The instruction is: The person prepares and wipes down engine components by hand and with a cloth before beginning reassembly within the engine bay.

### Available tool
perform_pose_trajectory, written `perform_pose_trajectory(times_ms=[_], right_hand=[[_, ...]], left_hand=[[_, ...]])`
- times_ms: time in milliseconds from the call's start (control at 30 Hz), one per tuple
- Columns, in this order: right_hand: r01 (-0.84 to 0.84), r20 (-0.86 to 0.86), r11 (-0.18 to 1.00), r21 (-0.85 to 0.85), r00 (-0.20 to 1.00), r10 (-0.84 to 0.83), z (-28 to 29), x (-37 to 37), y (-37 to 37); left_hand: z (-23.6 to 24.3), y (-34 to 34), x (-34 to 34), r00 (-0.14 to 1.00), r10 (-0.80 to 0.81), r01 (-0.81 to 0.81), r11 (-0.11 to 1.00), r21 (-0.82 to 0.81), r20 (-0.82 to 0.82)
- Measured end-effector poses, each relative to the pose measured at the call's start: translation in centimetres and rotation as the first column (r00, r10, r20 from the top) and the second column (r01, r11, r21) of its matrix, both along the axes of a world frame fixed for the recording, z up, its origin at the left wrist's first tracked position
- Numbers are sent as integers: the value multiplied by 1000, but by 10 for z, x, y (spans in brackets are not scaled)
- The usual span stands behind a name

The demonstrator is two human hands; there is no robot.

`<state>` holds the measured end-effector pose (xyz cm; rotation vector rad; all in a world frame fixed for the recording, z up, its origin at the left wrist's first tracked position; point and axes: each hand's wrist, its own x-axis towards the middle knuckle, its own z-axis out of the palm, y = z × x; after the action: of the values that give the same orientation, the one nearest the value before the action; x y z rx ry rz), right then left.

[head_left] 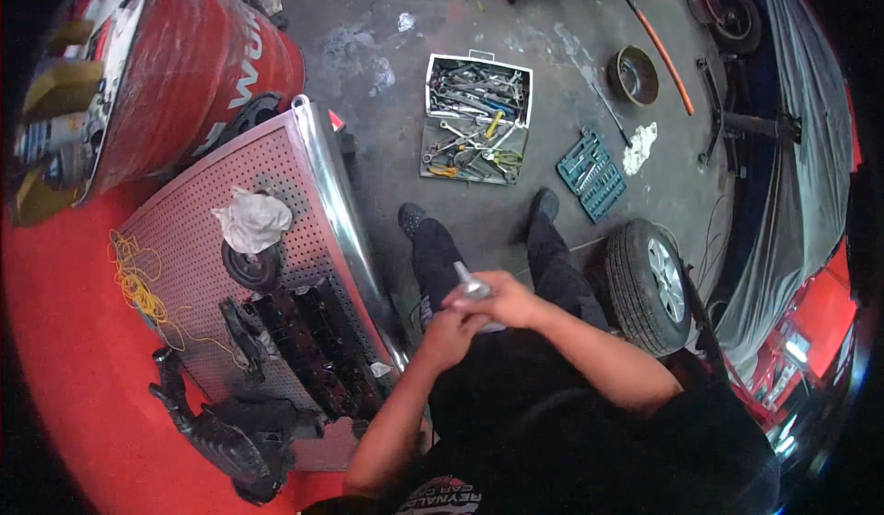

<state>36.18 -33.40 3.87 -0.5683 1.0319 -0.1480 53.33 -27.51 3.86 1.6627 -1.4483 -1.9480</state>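
Observation:
My two hands meet in front of my waist. In my closed right hand [505,301] is a silvery metal ratchet [475,288], with a rounded head and a short socket-like piece pointing away from me. My left hand [446,338] is closed just below and left of it, its fingers against the right hand. Pale material shows under the hands, too small to name. Beyond my feet a white-rimmed toolbox [527,100] lies open, full of wrenches and pliers. A teal socket set case [591,176] is spread out to its right.
To my left, a perforated metal bench [198,197] carries a white rag [253,220], a black pulley [250,266], a dark engine cover [318,340], a black hose [221,441] and yellow cord [138,289]. A tyred wheel [635,289] stands at right, near a plastic-draped car [806,156]. A round pan [635,76] lies ahead.

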Motion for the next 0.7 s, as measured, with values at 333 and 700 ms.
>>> perform_pose_trajectory(times_ms=[333, 700], right_hand=[[400, -315, 907, 129, 884, -345, -178, -162, 21], [453, -549, 843, 290, 800, -241, -349, -256, 97]], left_hand=[[-275, -63, -36, 577, -375, 523, 852, 25, 725], [-660, -136, -108, 244, -314, 852, 521, -48, 918]])
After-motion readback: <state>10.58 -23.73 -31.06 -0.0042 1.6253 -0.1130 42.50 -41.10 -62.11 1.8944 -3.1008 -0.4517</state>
